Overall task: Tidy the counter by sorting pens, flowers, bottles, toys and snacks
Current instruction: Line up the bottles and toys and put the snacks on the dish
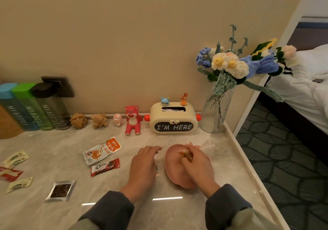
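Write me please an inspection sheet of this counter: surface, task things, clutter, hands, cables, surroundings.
Surface: marble-look counter, glossy, with light reflections.
Job's things: three bottles upright by the wall at left; red bear toy in the toy row along the wall; knitted flowers in a glass vase; orange packet, Dove bar and silver packet lie loose; pink plate.
Clutter: tissue box marked I'M HERE.
Grips: left hand rests flat over a small packet; right hand pinches an orange snack over the plate.
Cables: nothing seen.
Surroundings: beige wall, wall socket, bed, patterned carpet.
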`<action>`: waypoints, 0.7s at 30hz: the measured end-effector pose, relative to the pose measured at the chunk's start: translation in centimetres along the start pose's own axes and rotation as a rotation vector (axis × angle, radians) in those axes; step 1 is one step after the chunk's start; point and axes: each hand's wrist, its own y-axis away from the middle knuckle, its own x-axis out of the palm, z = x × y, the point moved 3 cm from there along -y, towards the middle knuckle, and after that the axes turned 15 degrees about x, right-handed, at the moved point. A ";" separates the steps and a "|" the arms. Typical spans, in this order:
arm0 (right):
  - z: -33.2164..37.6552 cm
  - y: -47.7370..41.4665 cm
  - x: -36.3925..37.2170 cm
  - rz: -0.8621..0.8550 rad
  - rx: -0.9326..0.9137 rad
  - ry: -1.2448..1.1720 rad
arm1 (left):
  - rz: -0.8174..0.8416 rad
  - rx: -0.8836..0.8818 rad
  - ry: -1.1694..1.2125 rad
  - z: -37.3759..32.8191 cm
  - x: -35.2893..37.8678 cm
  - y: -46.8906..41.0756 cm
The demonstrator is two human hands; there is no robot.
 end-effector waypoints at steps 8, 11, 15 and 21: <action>-1.4 0.0 -0.7 -0.141 -0.034 0.083 | 0.146 0.319 0.249 -4.8 1.6 -2.6; -1.6 0.0 -0.5 -0.116 -0.078 0.016 | 0.218 0.326 0.299 -5.3 2.7 -2.8; -1.5 0.2 -0.4 -0.063 -0.115 -0.166 | 0.239 0.286 0.292 -4.8 3.1 -2.5; 1.5 0.6 -0.5 -0.171 -0.171 -0.254 | 0.068 0.094 0.317 -2.2 0.4 -2.3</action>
